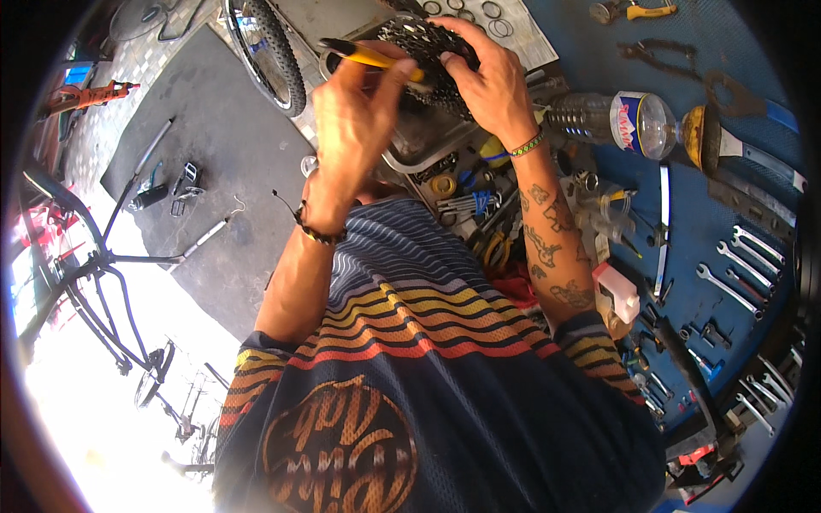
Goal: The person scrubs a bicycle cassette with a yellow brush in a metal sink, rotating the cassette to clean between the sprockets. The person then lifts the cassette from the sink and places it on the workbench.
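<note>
Upper centre of the frame: both my hands up at work on a sprocket cluster [421, 47], dark, many-toothed, held above a metal tray [416, 138].

Left hand [344, 115]: fingers curled in, almost no gap, thumb and forefinger pinching a yellow-handled brush [373, 57]. Black end of the handle points to the upper left; the other end reaches the sprocket teeth. Bristles blurred; cannot tell how far in they sit.

Right hand [494, 90]: fingers partly bent around the cluster's edge, gap filled by the sprockets. Thumb lies over the near face, fingertips partly hidden round the far side. Grip looks firm.

A cord bracelet on each of my wrists. Striped shirt [419, 325] fills the lower centre.

Just below the tray, centre: loose small tools, with a tan ring-shaped roll [443, 185] among them and yellow-handled pliers [497, 252] lower down. Right of my right wrist: clear bottle [657, 126] with a blue-and-white label, its length running across the frame.

Right side: blue surface [590, 60] bearing rows of tools; silver wrenches [725, 289] side by side at far right. Upper edge, just right of centre: pale sheet with dark rings [492, 9] on it.

Upper left: knobbly tyre [280, 60]. Below it, dark mat [248, 265] with a pair of pedals [186, 190]. Left edge: dark bicycle frame [101, 255], against strong glare lower down.
</note>
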Demonstrator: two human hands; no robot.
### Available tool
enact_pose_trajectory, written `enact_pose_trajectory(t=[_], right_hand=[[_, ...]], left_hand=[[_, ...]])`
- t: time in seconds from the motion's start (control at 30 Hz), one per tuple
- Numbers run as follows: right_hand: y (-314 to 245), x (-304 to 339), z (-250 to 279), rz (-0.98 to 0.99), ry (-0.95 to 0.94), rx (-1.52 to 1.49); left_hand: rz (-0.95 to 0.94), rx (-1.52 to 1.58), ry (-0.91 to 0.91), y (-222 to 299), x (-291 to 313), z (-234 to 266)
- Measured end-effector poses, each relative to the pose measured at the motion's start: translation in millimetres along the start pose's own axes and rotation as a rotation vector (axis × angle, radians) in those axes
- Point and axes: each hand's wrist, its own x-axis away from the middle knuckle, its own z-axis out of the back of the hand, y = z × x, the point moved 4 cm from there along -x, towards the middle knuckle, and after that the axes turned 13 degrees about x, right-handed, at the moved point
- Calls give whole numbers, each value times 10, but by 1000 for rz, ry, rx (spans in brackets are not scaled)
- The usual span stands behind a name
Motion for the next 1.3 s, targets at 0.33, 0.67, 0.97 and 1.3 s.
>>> enact_pose_trajectory(t=[0.33,0.67,0.97,1.3], right_hand=[[-94,-15,-1,99,62,40],[-104,-124,-27,-28,4,-48],[-75,-164,-32,-92,-1,-10],[-21,-174,-48,-94,77,-14]], left_hand=[[37,63,26,21,94,-58],[-87,92,129,-16,12,6],[-114,110,24,69,-170,-32],[-90,105,68,-30,-265,40]])
